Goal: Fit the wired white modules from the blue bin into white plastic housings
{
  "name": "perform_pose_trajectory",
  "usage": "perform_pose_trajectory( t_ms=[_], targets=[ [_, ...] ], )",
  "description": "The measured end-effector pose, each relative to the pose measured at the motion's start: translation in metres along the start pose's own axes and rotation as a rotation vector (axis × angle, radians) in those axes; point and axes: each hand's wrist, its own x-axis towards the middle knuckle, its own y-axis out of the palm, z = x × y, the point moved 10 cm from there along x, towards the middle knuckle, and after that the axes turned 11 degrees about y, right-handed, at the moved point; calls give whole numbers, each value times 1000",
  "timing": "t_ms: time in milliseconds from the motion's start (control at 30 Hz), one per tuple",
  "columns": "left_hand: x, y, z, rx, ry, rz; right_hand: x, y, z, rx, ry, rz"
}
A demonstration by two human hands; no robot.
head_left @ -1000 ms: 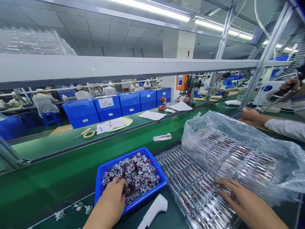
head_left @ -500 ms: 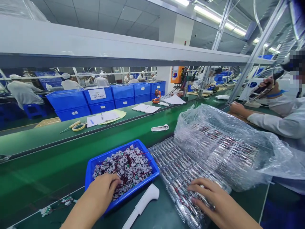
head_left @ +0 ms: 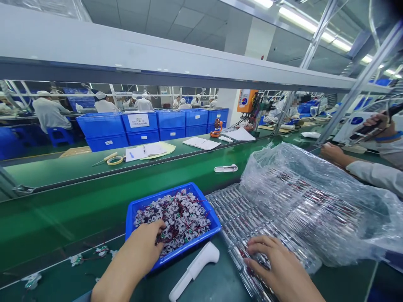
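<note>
Left hand (head_left: pixel 141 247) stayed down in the wired parts (head_left: pixel 182 218) in the blue plastic tray (head_left: pixel 206 205), grip narrow, hold unclear; right hand (head_left: pixel 273 268) lay wide-gripped on the clear blister tray (head_left: pixel 236 209).

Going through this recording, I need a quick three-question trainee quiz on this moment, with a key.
1. Which hand reaches into the blue tray of small white wired parts?
2. True or false: the white handheld device lies inside that blue tray.
3. The right hand rests on a clear tray of metal parts. What wraps the stack beyond it?

Key:
1. The left hand
2. False
3. A clear plastic bag
</note>
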Motion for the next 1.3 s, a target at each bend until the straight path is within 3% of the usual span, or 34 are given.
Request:
perform_pose_trajectory(
  t_ms=[267,467,700,867,1067,1200,1300],
  targets=[
    [-4,-17,-8,-19,7,-50,15,-5,-1,151,13,100],
    [-9,-37,-11,-28,33,-156,33,-27,-3,277,46,224],
    [-17,-45,-11,-39,45,-229,56,-42,11,351,31,174],
    [-19,-51,-17,-189,109,-299,61,-49,28,495,-4,197],
    [-27,-54,-30,-586,233,-330,58,-86,82,697,-65,183],
    [-28,-53,-27,-570,184,-336,34,-121,152,863,-255,128],
    [-30,-59,-18,-549,148,-415,8,-121,202,879,-402,261]
  ],
)
